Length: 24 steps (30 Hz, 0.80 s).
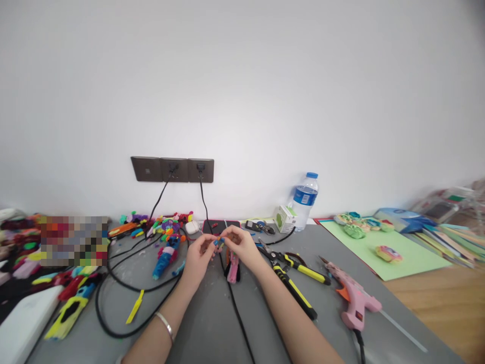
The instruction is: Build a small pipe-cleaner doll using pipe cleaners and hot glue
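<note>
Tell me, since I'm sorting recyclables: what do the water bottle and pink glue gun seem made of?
Water bottle: clear glossy plastic, see-through with blue cap. Pink glue gun: likely hard moulded plastic, smooth matte shell.

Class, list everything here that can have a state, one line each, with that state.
Water bottle: upright, cap on.
Glue gun: lying on its side, unheld.
Cutters: lying flat, unheld.
Wall sockets: two plugs in.
Left hand: pinching the small coloured piece.
Right hand: pinching the same piece.
</note>
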Available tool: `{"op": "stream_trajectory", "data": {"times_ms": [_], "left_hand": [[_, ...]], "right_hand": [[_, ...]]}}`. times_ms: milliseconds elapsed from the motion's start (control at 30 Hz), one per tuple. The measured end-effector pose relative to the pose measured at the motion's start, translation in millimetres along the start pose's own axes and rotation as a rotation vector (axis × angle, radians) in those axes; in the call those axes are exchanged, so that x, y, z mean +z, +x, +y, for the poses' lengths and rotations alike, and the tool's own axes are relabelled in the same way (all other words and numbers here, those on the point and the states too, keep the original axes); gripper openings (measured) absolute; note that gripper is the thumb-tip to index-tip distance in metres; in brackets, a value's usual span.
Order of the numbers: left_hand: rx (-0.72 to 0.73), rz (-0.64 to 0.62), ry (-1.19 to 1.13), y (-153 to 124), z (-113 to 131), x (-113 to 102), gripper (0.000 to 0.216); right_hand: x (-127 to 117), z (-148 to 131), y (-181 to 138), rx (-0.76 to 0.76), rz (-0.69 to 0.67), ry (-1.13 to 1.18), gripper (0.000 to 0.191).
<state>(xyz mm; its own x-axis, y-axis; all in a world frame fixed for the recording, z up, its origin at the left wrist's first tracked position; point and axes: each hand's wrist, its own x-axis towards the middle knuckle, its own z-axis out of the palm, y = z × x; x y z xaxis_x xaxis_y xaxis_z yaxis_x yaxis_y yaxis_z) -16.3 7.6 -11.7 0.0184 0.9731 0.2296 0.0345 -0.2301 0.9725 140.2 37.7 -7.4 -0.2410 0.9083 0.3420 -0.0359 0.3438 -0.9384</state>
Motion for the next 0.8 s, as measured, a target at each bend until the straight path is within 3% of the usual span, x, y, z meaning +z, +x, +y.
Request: {"op": "stream_trajectory", "data": {"times_ms": [233,500,800], "left_hand": [[-0.043,-0.059,-0.133,-1.9,-2.1,4.3,0.032],[-0.069,-0.129,-0.173,-3.3,-1.9,5.8,0.037],[0.070,-0.046,0.072,-4.2,-3.4,3.4,0.020]], "right_hand": [[1.9,2.2,1.7,0.025,0.060,0.220,0.022],[-1.7,1.7,3.2,0.053,0.054,0.230,0.023],[-3.7,1.9,4.1,0.046,0.093,0.181,0.030]]}}
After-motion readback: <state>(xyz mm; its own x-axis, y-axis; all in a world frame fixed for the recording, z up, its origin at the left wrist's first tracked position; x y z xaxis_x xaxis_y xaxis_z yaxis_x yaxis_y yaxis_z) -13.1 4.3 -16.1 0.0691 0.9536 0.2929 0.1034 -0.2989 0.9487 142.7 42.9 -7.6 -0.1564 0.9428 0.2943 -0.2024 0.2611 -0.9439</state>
